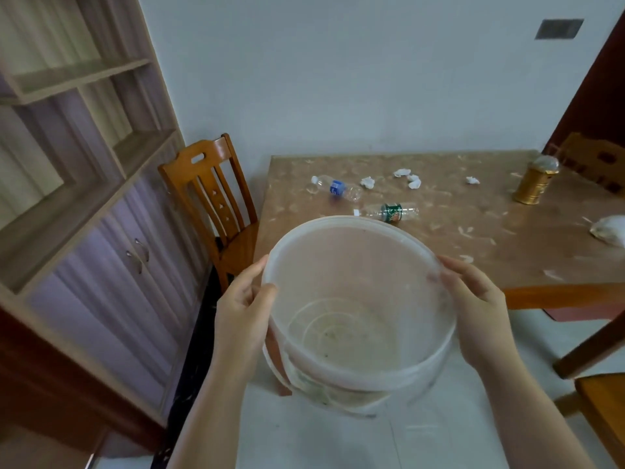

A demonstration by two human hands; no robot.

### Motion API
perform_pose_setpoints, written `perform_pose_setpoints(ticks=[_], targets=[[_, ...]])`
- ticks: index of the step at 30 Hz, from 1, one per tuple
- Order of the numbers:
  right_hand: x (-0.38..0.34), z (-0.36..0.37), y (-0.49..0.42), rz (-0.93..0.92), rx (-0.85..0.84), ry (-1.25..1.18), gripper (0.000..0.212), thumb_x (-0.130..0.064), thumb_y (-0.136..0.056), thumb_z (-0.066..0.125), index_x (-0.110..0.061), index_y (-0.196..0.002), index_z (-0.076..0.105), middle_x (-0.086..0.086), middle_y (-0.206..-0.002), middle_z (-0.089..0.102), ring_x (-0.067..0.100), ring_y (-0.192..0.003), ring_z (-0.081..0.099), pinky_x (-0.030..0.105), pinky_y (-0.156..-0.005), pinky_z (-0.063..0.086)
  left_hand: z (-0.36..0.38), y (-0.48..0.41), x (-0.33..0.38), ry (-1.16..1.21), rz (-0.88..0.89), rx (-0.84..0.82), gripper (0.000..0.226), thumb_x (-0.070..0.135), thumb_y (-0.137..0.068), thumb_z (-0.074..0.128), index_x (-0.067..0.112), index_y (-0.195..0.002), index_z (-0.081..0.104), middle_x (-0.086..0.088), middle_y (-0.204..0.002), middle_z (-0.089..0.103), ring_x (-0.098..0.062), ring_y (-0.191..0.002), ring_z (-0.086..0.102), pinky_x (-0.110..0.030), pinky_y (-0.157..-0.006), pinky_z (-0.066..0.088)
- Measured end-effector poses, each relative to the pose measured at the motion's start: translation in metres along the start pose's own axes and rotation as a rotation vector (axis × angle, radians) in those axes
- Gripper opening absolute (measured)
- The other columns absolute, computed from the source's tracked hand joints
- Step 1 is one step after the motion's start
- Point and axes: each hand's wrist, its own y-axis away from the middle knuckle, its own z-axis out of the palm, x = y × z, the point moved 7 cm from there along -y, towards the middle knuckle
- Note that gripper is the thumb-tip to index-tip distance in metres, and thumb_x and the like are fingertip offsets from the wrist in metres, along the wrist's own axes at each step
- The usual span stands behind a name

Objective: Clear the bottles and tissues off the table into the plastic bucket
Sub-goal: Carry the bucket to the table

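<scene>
Both hands are carrying the plastic bucket (358, 309) at centre frame, mouth up and empty, probably so it's ready to receive as soon as it reaches the mess. Left hand (241, 311) is clamping the rim on the left, thumb over the lip; right hand (473, 306) is mirroring it on the right. Two-point grip on opposite sides is keeping the wide, flexible tub level.

Table (439, 231) is filling the upper right, butted against the wall, so reach is only from the near edge or the sides. Bucket's far rim is overlapping the near left corner in the picture; can't tell if it's touching.

Wooden chair (209, 201) is standing at the table's left side.

Gold canister (536, 181) is standing upright at far right, not part of the job by the look of it.

Blue-label bottle (336, 187) and green-label bottle (389, 211) are lying on their sides at upper centre, green one just beyond the bucket rim, so likely first in.

Tissues: crumpled wads (414, 181) are sitting scattered across the far middle, one larger lump (608, 228) at the right edge.

Nothing binned yet, by my read.
</scene>
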Motion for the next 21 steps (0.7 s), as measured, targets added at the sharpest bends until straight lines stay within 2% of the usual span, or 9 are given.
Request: perform_pose_setpoints(ticks=[2, 5, 8, 10, 14, 19, 21], targets=[[0.002, 0.0, -0.034, -0.021, -0.009, 0.007, 0.023, -0.011, -0.083, 0.059, -0.032, -0.086, 0.069, -0.02, -0.07, 0.069, -0.005, -0.064, 0.061, 0.01, -0.057, 0.049, 0.023, -0.024, 0.002, 0.008, 0.011, -0.008, 0.039, 0.019, -0.083, 0.059, 0.052, -0.104, 0.063, 0.018, -0.108, 0.067, -0.006, -0.094, 0.065, -0.027, -0.072, 0.057], [0.001, 0.001, -0.084, -0.035, -0.02, 0.017, 0.021, -0.012, -0.085, 0.057, -0.025, -0.097, 0.066, -0.014, -0.077, 0.066, -0.01, -0.063, 0.06, 0.016, -0.061, 0.049, 0.062, -0.059, 0.012, 0.033, 0.026, 0.003, 0.038, 0.018, -0.083, 0.059, 0.05, -0.102, 0.065, 0.019, -0.107, 0.067, -0.003, -0.092, 0.065, -0.024, -0.069, 0.057], [0.002, 0.004, -0.132, -0.039, -0.032, 0.025, 0.021, -0.011, -0.086, 0.056, -0.023, -0.101, 0.065, -0.01, -0.082, 0.063, -0.01, -0.062, 0.059, 0.022, -0.065, 0.049, 0.096, -0.094, 0.026, 0.071, 0.035, 0.039, 0.039, 0.013, -0.083, 0.058, 0.051, -0.085, 0.066, 0.031, -0.087, 0.068, 0.01, -0.081, 0.063, -0.01, -0.053, 0.05], [0.004, 0.009, -0.163, -0.045, -0.035, 0.02, 0.023, -0.01, -0.085, 0.055, -0.021, -0.102, 0.065, -0.009, -0.083, 0.064, -0.009, -0.064, 0.06, 0.021, -0.065, 0.049, 0.112, -0.116, 0.034, 0.068, 0.051, 0.057, 0.041, 0.011, -0.082, 0.059, 0.052, -0.08, 0.066, 0.039, -0.081, 0.065, 0.012, -0.08, 0.062, -0.009, -0.052, 0.048], [0.014, 0.029, -0.212, -0.031, -0.06, -0.019, 0.026, -0.009, -0.086, 0.053, -0.032, -0.09, 0.066, -0.001, -0.082, 0.064, -0.005, -0.061, 0.059, 0.011, -0.058, 0.048, 0.127, -0.155, 0.035, 0.041, 0.084, 0.101, 0.041, 0.011, -0.082, 0.057, 0.05, -0.089, 0.066, 0.023, -0.092, 0.071, -0.004, -0.077, 0.067, -0.015, -0.051, 0.05], [0.036, 0.066, -0.254, 0.02, -0.104, -0.019, 0.028, -0.013, -0.084, 0.057, -0.038, -0.083, 0.067, -0.003, -0.082, 0.068, -0.001, -0.065, 0.062, 0.027, -0.067, 0.051, 0.131, -0.211, 0.025, 0.007, 0.087, 0.128, 0.039, 0.011, -0.082, 0.057, 0.047, -0.095, 0.066, 0.019, -0.095, 0.069, -0.006, -0.077, 0.067, -0.017, -0.049, 0.051], [0.042, 0.081, -0.271, 0.025, -0.098, 0.006, 0.029, -0.014, -0.083, 0.057, -0.041, -0.083, 0.068, -0.003, -0.081, 0.068, 0.0, -0.065, 0.063, 0.027, -0.064, 0.05, 0.132, -0.236, 0.017, -0.004, 0.084, 0.122, 0.041, 0.01, -0.082, 0.057, 0.045, -0.102, 0.066, 0.024, -0.097, 0.066, -0.003, -0.082, 0.067, -0.02, -0.054, 0.055]])
